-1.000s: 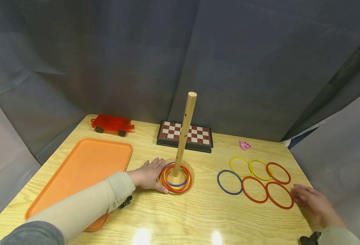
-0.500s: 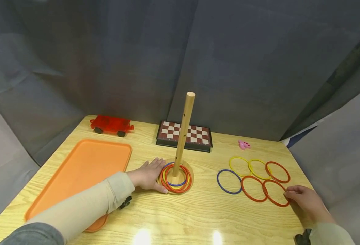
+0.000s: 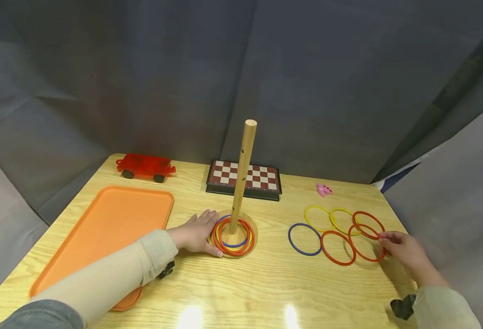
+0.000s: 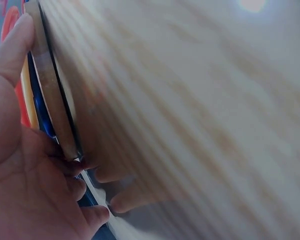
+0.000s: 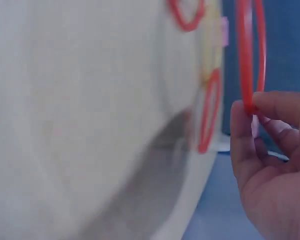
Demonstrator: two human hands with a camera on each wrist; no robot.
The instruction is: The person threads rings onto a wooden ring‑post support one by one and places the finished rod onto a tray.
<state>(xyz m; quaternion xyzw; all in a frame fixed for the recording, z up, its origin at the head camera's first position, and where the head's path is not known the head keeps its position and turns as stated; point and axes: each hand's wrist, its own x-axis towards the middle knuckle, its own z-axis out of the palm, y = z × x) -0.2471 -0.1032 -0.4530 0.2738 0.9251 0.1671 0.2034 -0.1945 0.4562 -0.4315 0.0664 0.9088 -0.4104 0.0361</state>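
Observation:
My right hand (image 3: 407, 256) pinches a red ring (image 5: 245, 55) between thumb and fingers. In the right wrist view the ring stands upright, raised off the table. In the head view it overlaps another red ring (image 3: 337, 263) and a yellow ring behind. My left hand (image 3: 198, 232) rests with fingers extended at the left side of a round wooden base (image 3: 255, 225), its thumb along the edge. A tall wooden peg (image 3: 243, 169) rises from that base. Red, yellow and blue rings (image 3: 246, 252) lie stacked around the peg's foot.
A blue ring (image 3: 290, 241) and a yellow ring (image 3: 305, 217) lie flat at the right with several others. Behind them is a small pink toy (image 3: 323, 190). A checkered game board (image 3: 266, 179) sits behind the peg. On the left are an orange tray (image 3: 122, 228) and a red toy wagon (image 3: 144, 165).
My right hand has come in from the right, taken hold of the nearest red ring and lifted it up and away from me. My left hand has stayed at the base.

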